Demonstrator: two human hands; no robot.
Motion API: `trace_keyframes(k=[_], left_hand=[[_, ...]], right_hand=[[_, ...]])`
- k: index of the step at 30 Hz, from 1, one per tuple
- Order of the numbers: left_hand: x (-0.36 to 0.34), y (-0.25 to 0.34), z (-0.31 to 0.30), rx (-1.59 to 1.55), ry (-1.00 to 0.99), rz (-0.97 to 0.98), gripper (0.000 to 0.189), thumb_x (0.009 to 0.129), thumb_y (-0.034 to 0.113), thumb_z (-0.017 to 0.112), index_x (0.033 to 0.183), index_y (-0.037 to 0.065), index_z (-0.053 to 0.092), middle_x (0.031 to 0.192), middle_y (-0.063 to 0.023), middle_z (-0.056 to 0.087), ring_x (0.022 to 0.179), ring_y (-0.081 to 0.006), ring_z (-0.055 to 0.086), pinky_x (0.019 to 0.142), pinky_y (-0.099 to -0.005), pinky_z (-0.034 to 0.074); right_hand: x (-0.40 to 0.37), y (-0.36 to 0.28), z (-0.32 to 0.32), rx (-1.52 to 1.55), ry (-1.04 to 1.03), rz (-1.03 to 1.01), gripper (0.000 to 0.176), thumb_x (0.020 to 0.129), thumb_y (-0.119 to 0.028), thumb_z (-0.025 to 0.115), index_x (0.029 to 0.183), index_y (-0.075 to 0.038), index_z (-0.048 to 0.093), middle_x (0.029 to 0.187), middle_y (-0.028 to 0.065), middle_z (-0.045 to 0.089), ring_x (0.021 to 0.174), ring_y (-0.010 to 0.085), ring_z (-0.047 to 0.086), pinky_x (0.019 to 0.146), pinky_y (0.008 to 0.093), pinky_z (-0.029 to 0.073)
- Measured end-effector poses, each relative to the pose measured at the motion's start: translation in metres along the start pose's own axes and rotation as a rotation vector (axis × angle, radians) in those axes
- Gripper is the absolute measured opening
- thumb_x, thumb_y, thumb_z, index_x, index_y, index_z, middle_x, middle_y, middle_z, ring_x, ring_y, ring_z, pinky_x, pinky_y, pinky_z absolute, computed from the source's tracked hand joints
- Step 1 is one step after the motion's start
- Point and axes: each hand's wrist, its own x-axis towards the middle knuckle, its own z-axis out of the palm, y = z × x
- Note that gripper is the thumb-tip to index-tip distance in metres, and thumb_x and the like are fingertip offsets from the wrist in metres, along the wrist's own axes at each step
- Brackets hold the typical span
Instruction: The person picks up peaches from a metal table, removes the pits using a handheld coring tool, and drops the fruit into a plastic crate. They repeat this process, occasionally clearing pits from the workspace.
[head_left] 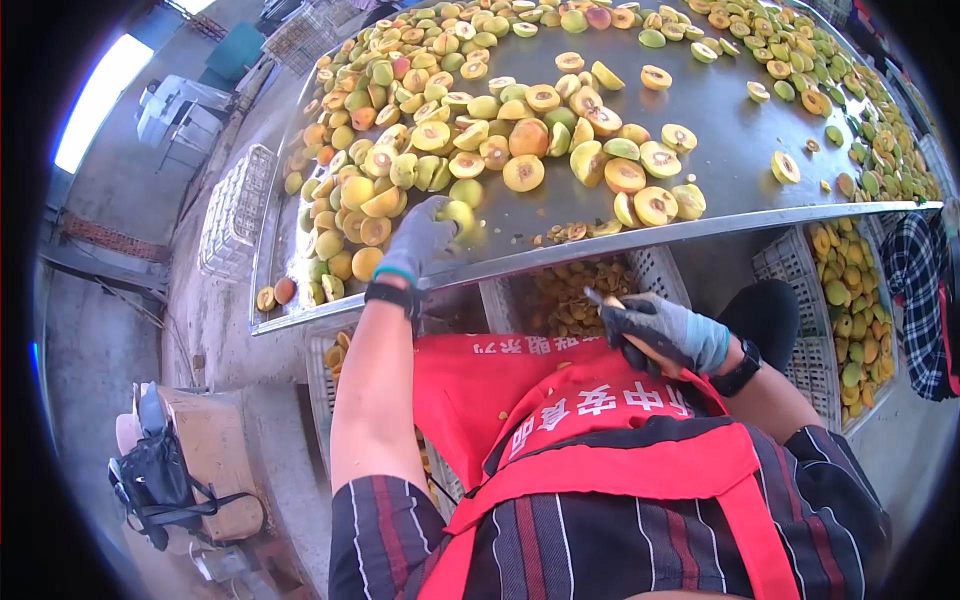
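Observation:
My left hand (pixel 415 240), in a grey glove, reaches over the near edge of the metal table (pixel 560 245). Its fingers are closed round a yellow-green peach (pixel 459 216) beside the big heap. In front of my red apron, my right hand (pixel 665 335), gloved in grey with dark fingers, grips a small hand tool (pixel 652 353) with a wooden handle. The tool's short metal tip (pixel 596 297) points up and left; its exact shape is too small to make out. Halved peaches (pixel 524 172), several with stones showing, lie ahead of my left hand.
Below the table edge, a crate (pixel 655 275) holds peach pieces. Another crate (pixel 800 265) of peaches stands at the right, near a person's checked sleeve (pixel 915 300). White crates (pixel 235 215) are stacked at the left. A black bag (pixel 165 480) rests by a cardboard box (pixel 215 450).

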Motion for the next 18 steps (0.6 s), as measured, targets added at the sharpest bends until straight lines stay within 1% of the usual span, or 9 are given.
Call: trace_keyframes(k=[2,6,8,9,11,12,14,15,18], left_hand=[[-0.031,0.018,0.007,-1.122,-0.259,-0.019,0.041,0.079,0.003,0.050,0.120,0.009,0.049,0.099,-0.0119,0.062,0.078,-0.0200,0.063,0.069,-0.0254,0.050],[-0.087,0.078,0.028,-0.608,0.307,0.782,0.052,0.070,-0.011,0.054,0.119,0.003,0.047,0.112,-0.0120,0.054,0.087,-0.0162,0.059,0.074,-0.0252,0.049],[-0.112,0.097,0.037,-0.392,0.489,0.907,0.055,0.065,-0.014,0.060,0.116,0.002,0.049,0.104,-0.0096,0.058,0.086,-0.0223,0.060,0.077,-0.0288,0.050],[-0.124,0.109,0.041,-0.397,0.482,0.911,0.055,0.065,-0.014,0.060,0.116,0.002,0.049,0.104,-0.0096,0.058,0.086,-0.0223,0.060,0.077,-0.0288,0.050],[-0.140,0.124,0.047,-1.242,0.222,0.537,0.041,0.079,0.010,0.061,0.117,0.003,0.047,0.100,-0.0116,0.059,0.082,-0.0244,0.061,0.071,-0.0290,0.051],[-0.140,0.120,0.051,-1.245,0.219,0.539,0.041,0.079,0.010,0.061,0.117,0.003,0.047,0.100,-0.0116,0.059,0.082,-0.0244,0.061,0.071,-0.0290,0.051],[-0.137,0.106,0.064,-1.965,-0.561,0.108,0.051,0.089,0.044,0.044,0.120,0.003,0.044,0.095,-0.0120,0.060,0.076,-0.0239,0.062,0.060,-0.0289,0.051],[-0.135,0.107,0.067,-1.865,-0.540,0.158,0.070,0.088,0.062,0.022,0.121,0.004,0.043,0.092,-0.0124,0.061,0.070,-0.0234,0.062,0.051,-0.0286,0.049],[-0.131,0.112,0.059,-1.954,-0.335,0.113,0.061,0.092,0.054,0.028,0.122,0.004,0.042,0.095,-0.0136,0.060,0.070,-0.0241,0.062,0.052,-0.0309,0.050]], right_hand=[[0.009,-0.006,0.002,0.139,-0.015,-0.105,0.043,0.089,-0.048,0.047,0.082,-0.007,0.054,0.054,0.0009,0.049,0.040,0.0090,0.045,0.037,0.0231,0.034],[0.035,-0.011,0.007,0.320,-0.027,-0.256,0.038,0.090,-0.045,0.047,0.091,-0.007,0.057,0.060,0.0006,0.052,0.041,0.0070,0.046,0.037,0.0202,0.034],[0.039,-0.012,0.010,0.542,-0.059,-0.313,0.038,0.090,-0.044,0.048,0.094,-0.007,0.057,0.062,0.0005,0.053,0.042,0.0064,0.046,0.037,0.0194,0.035],[0.041,-0.011,0.010,0.531,-0.044,-0.320,0.036,0.090,-0.043,0.048,0.096,-0.008,0.057,0.064,0.0005,0.054,0.042,0.0060,0.046,0.037,0.0194,0.034],[0.036,-0.012,0.009,0.523,-0.080,-0.385,0.035,0.088,-0.040,0.054,0.100,-0.007,0.057,0.069,0.0013,0.057,0.047,0.0047,0.049,0.038,0.0180,0.037],[0.030,-0.016,0.010,0.523,-0.075,-0.385,0.035,0.088,-0.040,0.054,0.100,-0.007,0.057,0.069,0.0013,0.057,0.047,0.0047,0.049,0.038,0.0180,0.037],[0.022,-0.025,0.016,0.180,0.113,-0.350,0.037,0.083,-0.037,0.062,0.101,-0.006,0.056,0.073,0.0016,0.058,0.055,0.0066,0.054,0.045,0.0204,0.043],[0.028,-0.022,0.019,-0.100,0.304,-0.472,0.039,0.080,-0.034,0.066,0.102,-0.004,0.054,0.075,0.0076,0.060,0.063,0.0165,0.060,0.054,0.0286,0.047],[0.032,-0.014,0.020,-0.414,0.572,-0.604,0.038,0.082,-0.034,0.064,0.099,-0.002,0.052,0.075,0.0153,0.061,0.066,0.0286,0.061,0.060,0.0362,0.047]])
